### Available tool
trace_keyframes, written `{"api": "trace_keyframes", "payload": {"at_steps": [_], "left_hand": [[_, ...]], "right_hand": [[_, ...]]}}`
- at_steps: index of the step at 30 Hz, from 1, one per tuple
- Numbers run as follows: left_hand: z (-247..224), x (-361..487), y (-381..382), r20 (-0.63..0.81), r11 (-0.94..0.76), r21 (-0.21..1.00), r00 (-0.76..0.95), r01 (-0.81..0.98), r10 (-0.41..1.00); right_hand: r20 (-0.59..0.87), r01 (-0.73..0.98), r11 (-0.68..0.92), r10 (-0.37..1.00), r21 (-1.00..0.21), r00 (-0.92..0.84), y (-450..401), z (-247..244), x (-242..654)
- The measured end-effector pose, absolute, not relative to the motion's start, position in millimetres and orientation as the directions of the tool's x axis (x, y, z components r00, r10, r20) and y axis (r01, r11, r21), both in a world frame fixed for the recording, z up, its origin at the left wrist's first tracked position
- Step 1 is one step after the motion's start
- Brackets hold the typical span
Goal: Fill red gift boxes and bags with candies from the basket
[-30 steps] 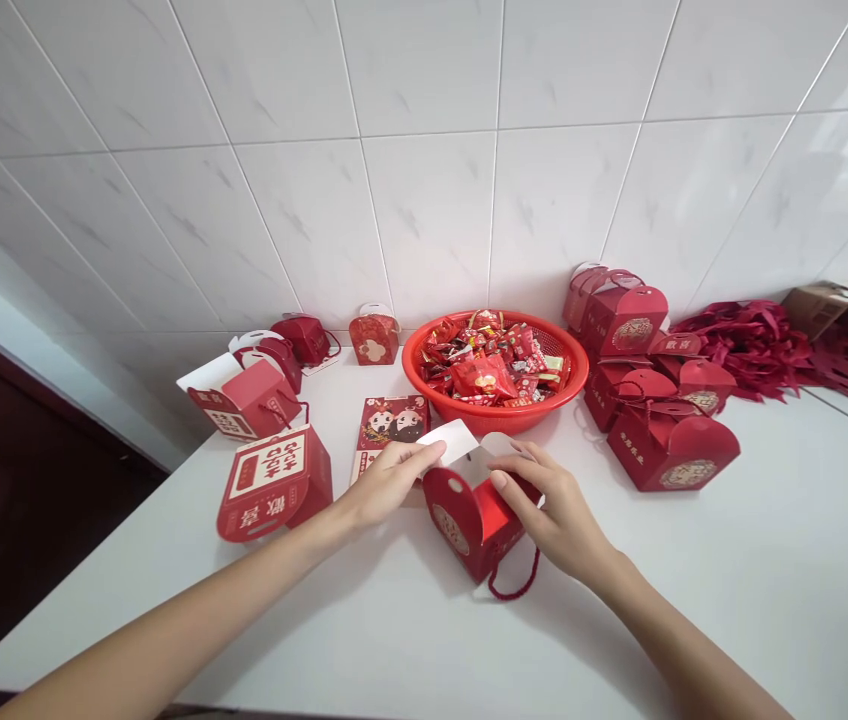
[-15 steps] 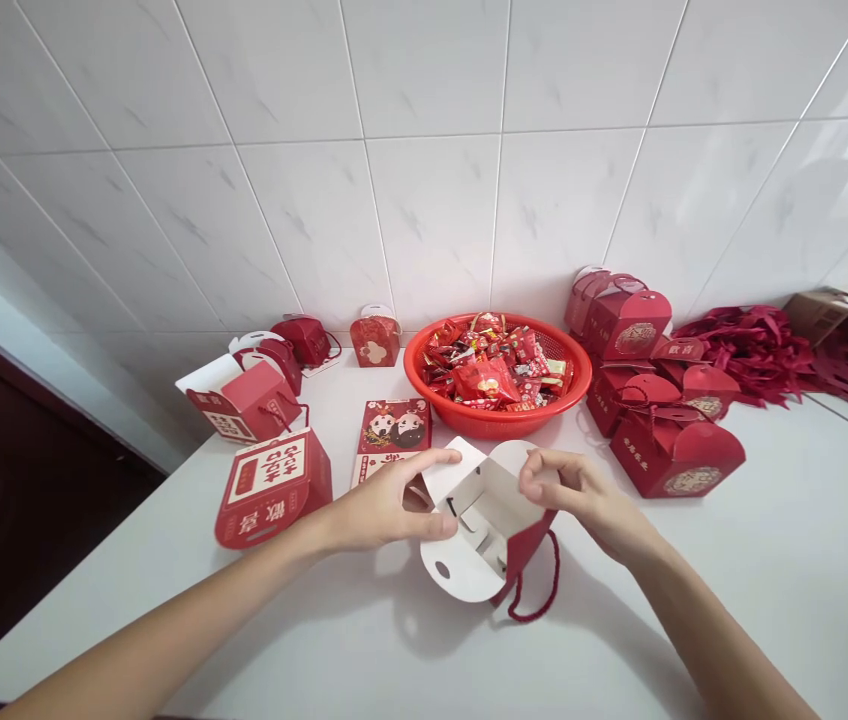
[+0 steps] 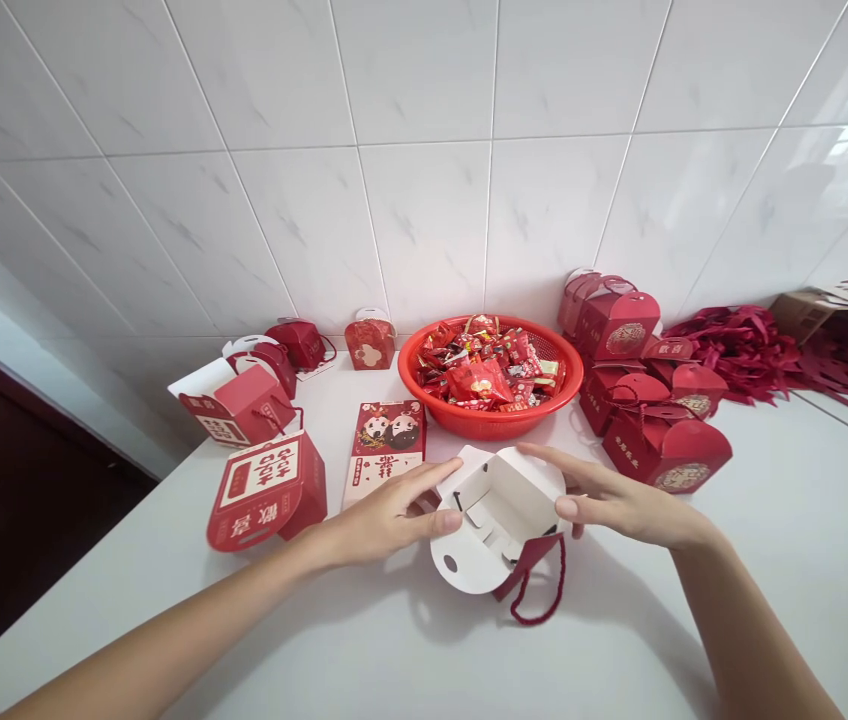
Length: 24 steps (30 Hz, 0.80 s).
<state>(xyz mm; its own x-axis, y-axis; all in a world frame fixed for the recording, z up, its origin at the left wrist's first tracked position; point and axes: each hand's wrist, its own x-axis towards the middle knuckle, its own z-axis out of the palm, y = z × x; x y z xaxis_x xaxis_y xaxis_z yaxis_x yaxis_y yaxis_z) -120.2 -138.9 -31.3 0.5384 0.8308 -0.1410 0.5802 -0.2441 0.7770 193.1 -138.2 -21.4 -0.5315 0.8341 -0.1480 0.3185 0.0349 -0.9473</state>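
Observation:
An unfolded-top red gift box [image 3: 508, 510] with a white inside and a dark red cord handle [image 3: 544, 605] stands on the white table, its flaps spread. My left hand [image 3: 401, 510] grips its left edge between thumb and fingers. At the right rim, my right hand [image 3: 604, 495] holds the opposite wall, thumb inside and fingers outside. Small slots and folded tabs show in the box. Just behind it is a red basket [image 3: 491, 425] heaped with wrapped sweets [image 3: 480, 380]. A flat printed red and white box [image 3: 386, 445] lies behind my left hand.
Several red boxes [image 3: 266, 490] stand at the left, one small box [image 3: 369, 342] by the tiled wall. More closed boxes [image 3: 668, 450] are grouped at the right, with dark red ribbons [image 3: 739, 350] and a cardboard carton [image 3: 799, 315] beyond.
My right hand has shifted from the back flap to the right side wall, its fingers now straighter. The box opening is spread wider. My left hand stays at the left edge.

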Motion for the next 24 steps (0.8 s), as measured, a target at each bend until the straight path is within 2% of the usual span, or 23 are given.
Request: {"api": "trace_keyframes", "payload": {"at_steps": [3,6,9,14,17,24], "left_hand": [[-29,-118,-142,-0.144,-0.272,0.735,0.535,0.621,0.833],[-26,-115,-145,-0.161,-0.288,0.688,0.527,0.666,0.834],[-24,-112,-149,-0.157,-0.299,0.665,0.52,0.685,0.84],[-25,-112,-149,-0.096,-0.324,0.653,0.499,0.684,0.861],[-26,-113,-147,-0.087,-0.318,0.659,0.489,0.682,0.868],[-28,-112,-144,-0.133,-0.267,0.693,0.483,0.67,0.866]], "right_hand": [[-0.169,0.411,0.04,0.873,-0.911,-0.458,-141,-15,186],[-0.259,0.425,-0.061,0.867,-0.903,-0.425,-144,-10,182],[-0.279,0.32,-0.132,0.837,-0.938,-0.471,-145,-9,182],[-0.166,0.158,-0.09,0.801,-0.983,-0.575,-140,-16,189],[-0.165,0.115,-0.12,0.767,-0.986,-0.62,-136,-23,192],[-0.169,0.311,0.026,0.795,-0.95,-0.583,-129,-35,194]]}}
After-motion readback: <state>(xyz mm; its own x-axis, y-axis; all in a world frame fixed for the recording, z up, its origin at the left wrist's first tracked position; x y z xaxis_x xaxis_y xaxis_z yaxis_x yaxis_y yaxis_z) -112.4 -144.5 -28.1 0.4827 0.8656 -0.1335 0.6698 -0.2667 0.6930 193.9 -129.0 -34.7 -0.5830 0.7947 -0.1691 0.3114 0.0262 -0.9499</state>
